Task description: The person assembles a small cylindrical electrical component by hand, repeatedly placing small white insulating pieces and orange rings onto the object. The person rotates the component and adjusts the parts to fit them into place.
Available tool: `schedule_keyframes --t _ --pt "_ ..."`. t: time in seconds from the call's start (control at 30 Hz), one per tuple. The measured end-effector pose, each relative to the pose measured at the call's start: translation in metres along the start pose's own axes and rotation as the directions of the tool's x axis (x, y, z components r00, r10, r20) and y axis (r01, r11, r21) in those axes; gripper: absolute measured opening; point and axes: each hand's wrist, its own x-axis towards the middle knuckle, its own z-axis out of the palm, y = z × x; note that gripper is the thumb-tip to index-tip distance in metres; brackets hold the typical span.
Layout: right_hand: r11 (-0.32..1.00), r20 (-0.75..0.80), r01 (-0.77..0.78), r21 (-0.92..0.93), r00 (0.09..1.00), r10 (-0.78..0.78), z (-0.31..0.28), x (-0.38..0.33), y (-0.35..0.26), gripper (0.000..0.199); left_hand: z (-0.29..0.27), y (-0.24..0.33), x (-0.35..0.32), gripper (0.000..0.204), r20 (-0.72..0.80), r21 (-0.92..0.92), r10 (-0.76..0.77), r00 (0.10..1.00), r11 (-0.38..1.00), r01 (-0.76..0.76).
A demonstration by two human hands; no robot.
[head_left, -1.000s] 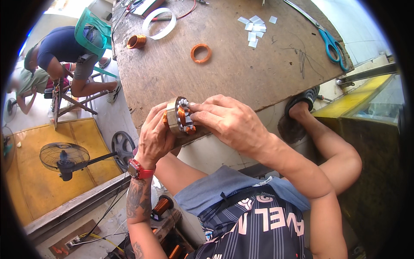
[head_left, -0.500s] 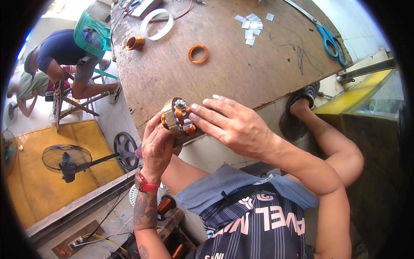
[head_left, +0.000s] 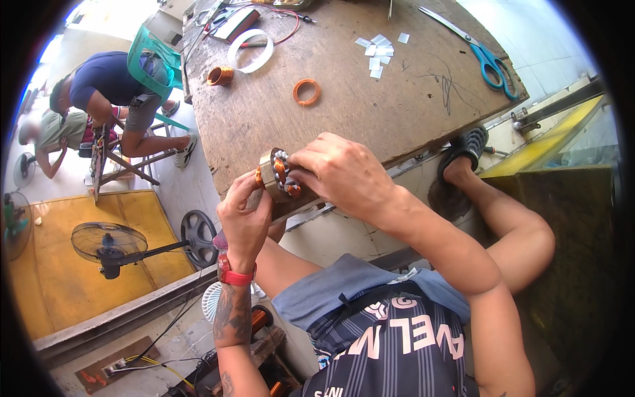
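Above wooden table (head_left: 370, 99), both hands lifted motor stator (head_left: 276, 175) higher — rotated.

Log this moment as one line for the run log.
left hand: holds motor core | right hand: fingers on its copper coils | place: over wooden table edge | nearby: copper ring, scissors

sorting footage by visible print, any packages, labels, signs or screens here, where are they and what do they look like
No packages, signs or screens show.
Shirt print: large pale block letters across the person's dark striped shirt, bottom centre.
Paper slips: small blank white rectangles, possibly labels, scattered on the far part of the wooden table.
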Motion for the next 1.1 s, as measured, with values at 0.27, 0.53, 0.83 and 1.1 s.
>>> schedule_keyframes --t 0.27,0.53,0.83,1.1 --pt "0.947 -0.08 0.205 -0.247 0.97 -0.231 0.01 0.003 0.005 0.02 0.007 -0.009 0.018 0.04 0.06 -0.045 0.176 0.983 0.984 -0.173" --pt "0.954 -0.076 0.209 -0.216 0.97 -0.229 0.01 0.003 0.005 0.018 0.006 -0.005 0.021 0.041 0.272 -0.417 -0.161 0.949 0.869 0.267" --pt "0.992 -0.03 -0.121 -0.044 0.992 0.119 0.012 0.003 -0.001 0.022 0.013 -0.018 0.01 0.038 0.149 -0.267 -0.147 0.978 0.946 0.183" --pt "0.984 -0.047 0.035 -0.177 0.998 -0.044 0.001 -0.037 -0.011 0.053 0.001 0.003 -0.007 0.09 -0.01 -0.44 0.195 0.981 0.88 -0.18"
